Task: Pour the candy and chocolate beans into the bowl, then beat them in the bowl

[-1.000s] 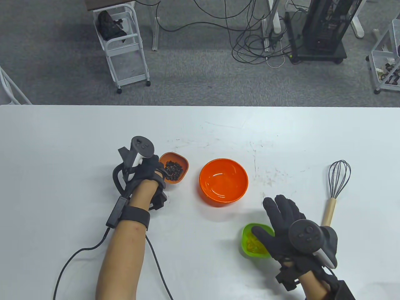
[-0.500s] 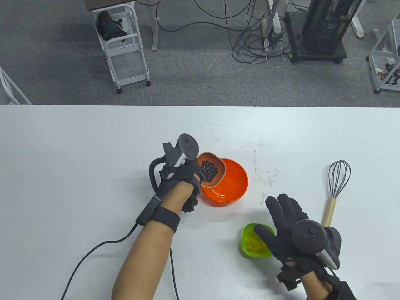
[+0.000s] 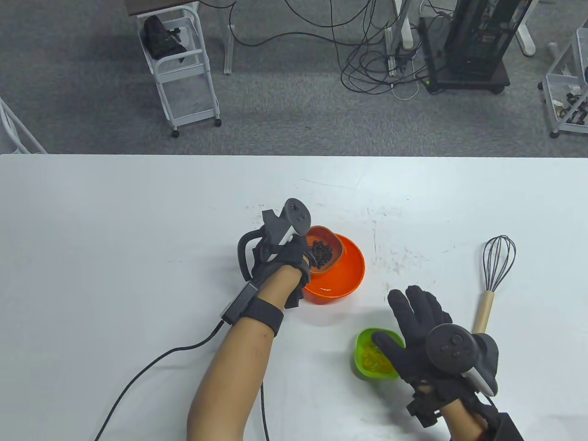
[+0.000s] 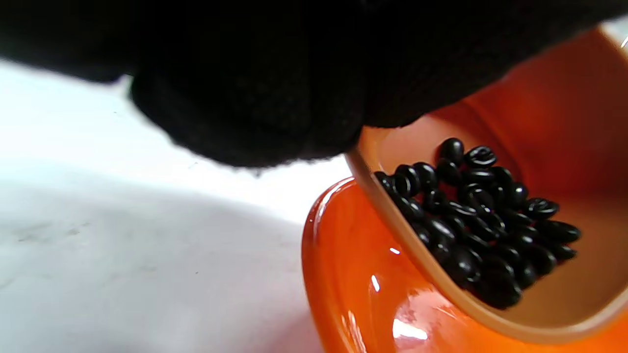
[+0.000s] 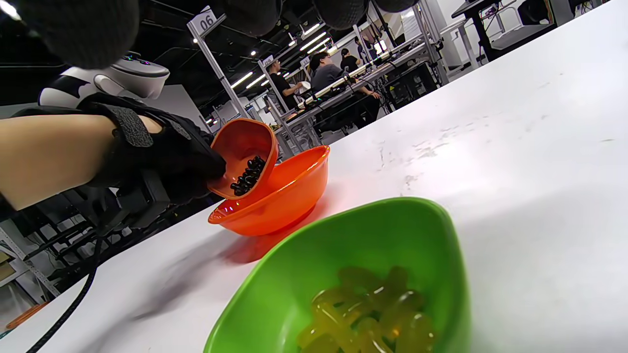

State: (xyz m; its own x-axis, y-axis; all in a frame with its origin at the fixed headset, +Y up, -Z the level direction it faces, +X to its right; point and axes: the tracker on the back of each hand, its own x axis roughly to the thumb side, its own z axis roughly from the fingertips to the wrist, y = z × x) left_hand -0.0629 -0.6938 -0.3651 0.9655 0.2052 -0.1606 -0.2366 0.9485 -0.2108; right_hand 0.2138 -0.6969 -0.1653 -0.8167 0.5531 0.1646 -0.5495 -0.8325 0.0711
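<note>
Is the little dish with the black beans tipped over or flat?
Tipped. The left hand holds the small dish tilted over the orange bowl; the chocolate beans are still inside it.

left hand (image 3: 287, 262) gripping, fingers apparently curled, right hand (image 3: 420, 335) spread

A robotics lab: white worktable (image 3: 138, 206), grey carpet strewn with cables (image 3: 376, 69), a wheeled equipment rack (image 3: 477, 41) far right, numbered workstations (image 5: 343, 73) beyond.

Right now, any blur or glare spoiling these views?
Table view: sharp and evenly lit. Left wrist view: the glove is a dark out-of-focus mass, and the big orange bowl shows glare spots. Right wrist view: the green bowl is soft up close.
</note>
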